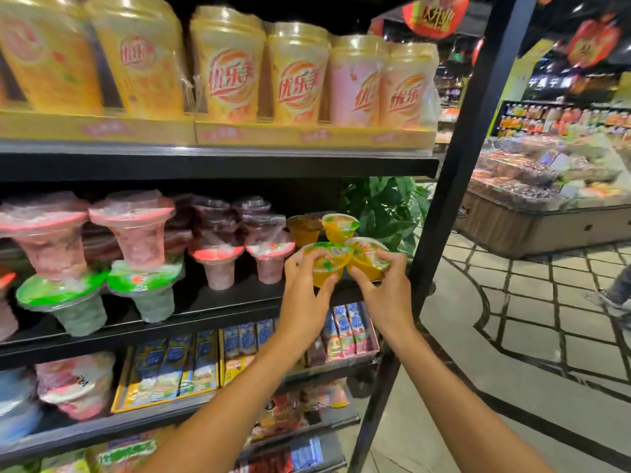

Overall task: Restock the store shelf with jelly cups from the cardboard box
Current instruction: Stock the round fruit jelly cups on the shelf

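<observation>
Just right of the frame's centre we hold two yellow jelly cups side by side at the right end of the middle shelf (218, 303). Our left hand (304, 288) curls around the left jelly cup (326, 262), thumb at its near edge and fingers over the foil lid's far side. Our right hand (382, 288) pinches the right jelly cup (367, 256), which is tilted, its lid facing up and toward the left. The two cups touch or nearly touch where our thumbs meet. Both sit above the shelf's front edge; whether their bases rest on the board we cannot tell.

Just behind them, slightly higher in the frame, stand another yellow cup (339, 227) and a brownish cup (304, 228), already on the shelf. To the left along the same shelf are pink-lidded cups (218, 264) and green-lidded cups (145, 288). In the upper half of the frame, tall yellow drink cups (228, 70) line the shelf above. The black shelf post (454, 186) runs down just right of our right hand.
</observation>
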Tool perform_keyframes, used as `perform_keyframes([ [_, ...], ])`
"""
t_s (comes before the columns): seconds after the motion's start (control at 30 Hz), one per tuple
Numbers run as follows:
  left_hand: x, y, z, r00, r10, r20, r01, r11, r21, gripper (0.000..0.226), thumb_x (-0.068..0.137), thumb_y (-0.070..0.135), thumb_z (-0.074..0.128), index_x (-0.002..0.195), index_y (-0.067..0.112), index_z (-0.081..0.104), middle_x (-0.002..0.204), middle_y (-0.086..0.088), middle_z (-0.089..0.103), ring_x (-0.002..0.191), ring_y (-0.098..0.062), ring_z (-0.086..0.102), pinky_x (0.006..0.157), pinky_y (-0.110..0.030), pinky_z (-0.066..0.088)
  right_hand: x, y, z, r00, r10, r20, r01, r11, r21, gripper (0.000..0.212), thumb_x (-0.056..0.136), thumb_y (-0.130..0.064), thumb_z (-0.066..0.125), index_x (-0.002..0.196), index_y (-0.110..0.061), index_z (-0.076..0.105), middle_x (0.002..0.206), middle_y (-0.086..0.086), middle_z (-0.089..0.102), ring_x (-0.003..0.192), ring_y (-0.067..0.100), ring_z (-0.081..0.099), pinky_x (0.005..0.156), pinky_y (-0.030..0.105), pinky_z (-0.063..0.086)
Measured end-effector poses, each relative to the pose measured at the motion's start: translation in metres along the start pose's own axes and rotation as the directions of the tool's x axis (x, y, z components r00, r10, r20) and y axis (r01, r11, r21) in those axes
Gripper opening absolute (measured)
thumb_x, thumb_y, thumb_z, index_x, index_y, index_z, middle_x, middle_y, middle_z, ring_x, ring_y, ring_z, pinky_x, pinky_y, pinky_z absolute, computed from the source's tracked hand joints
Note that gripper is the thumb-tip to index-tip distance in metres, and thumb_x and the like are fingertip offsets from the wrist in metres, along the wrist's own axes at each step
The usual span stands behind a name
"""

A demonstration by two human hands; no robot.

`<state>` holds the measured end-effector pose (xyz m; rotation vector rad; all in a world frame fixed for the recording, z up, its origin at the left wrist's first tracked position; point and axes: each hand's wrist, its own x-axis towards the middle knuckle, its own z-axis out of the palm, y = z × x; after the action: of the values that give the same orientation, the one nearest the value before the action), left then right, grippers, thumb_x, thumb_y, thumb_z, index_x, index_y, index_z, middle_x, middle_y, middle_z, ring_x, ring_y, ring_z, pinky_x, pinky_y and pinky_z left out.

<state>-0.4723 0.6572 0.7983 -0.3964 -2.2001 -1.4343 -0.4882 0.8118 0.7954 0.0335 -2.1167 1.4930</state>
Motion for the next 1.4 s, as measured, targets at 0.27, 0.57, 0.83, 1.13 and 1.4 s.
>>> perform_keyframes([
  [0.27, 0.026, -0.016, 0.032, 0.997, -0.079, -0.009, 0.079, 0.980, 0.181, 0.039, 0.102, 0.019, 0.057, 0.138, 0.020, 0.044, 0.131, -0.002, 0.036, 0.107, 0.003, 0.047, 0.096, -0.021, 0.043, 0.044, 0.036, 0.005, 0.990, -0.095, 0.101, 0.099, 0.994, -0.038, 0.044, 0.089, -0.017, 0.077, 0.114, -0.018, 0.041, 0.113, 0.010, 0.060, 0.102, 0.019, 0.062, 0.076, 0.009, 0.047],
  [0.57, 0.017, -0.018, 0.031, 0.989, -0.145, 0.019, 0.111, 0.831, 0.544, 0.065, 0.097, 0.048, 0.056, 0.152, 0.045, 0.021, 0.164, -0.002, 0.003, 0.153, -0.028, 0.009, 0.105, -0.042, 0.043, 0.048, 0.049, -0.006, 0.947, -0.224, 0.231, 0.273, 0.940, -0.206, 0.064, 0.086, -0.030, 0.081, 0.141, -0.020, 0.049, 0.167, 0.002, 0.011, 0.156, 0.020, 0.011, 0.120, 0.030, 0.023],
  [0.83, 0.024, -0.015, 0.046, 0.988, -0.147, 0.042, 0.073, 0.697, 0.713, 0.069, 0.098, 0.043, 0.054, 0.155, 0.040, 0.015, 0.165, 0.006, 0.010, 0.154, -0.024, 0.003, 0.112, -0.043, 0.042, 0.053, 0.063, 0.001, 0.888, -0.321, 0.328, 0.414, 0.869, -0.272, 0.070, 0.090, -0.037, 0.074, 0.149, -0.013, 0.046, 0.161, 0.009, 0.032, 0.156, 0.030, 0.010, 0.123, 0.050, 0.023],
  [1.13, 0.036, -0.010, 0.048, 0.970, -0.243, 0.022, 0.133, 0.605, 0.785, 0.071, 0.097, 0.040, 0.057, 0.155, 0.035, 0.016, 0.163, 0.001, 0.014, 0.147, -0.030, 0.015, 0.109, -0.045, 0.044, 0.064, 0.052, 0.003, 0.870, -0.229, 0.437, 0.401, 0.844, -0.357, 0.079, 0.090, -0.047, 0.069, 0.154, -0.016, 0.036, 0.165, 0.011, 0.023, 0.156, 0.032, 0.002, 0.125, 0.049, 0.018],
  [1.4, 0.010, 0.023, 0.031, 0.968, -0.240, 0.070, 0.089, 0.592, 0.801, 0.075, 0.098, 0.047, 0.053, 0.159, 0.039, 0.009, 0.167, 0.011, 0.003, 0.151, -0.022, 0.016, 0.108, -0.041, 0.043, 0.048, 0.041, -0.014, 0.786, -0.420, 0.454, 0.522, 0.844, -0.123, 0.064, 0.093, -0.036, 0.069, 0.150, -0.018, 0.045, 0.165, 0.003, 0.026, 0.157, 0.020, 0.004, 0.126, 0.046, 0.019],
])
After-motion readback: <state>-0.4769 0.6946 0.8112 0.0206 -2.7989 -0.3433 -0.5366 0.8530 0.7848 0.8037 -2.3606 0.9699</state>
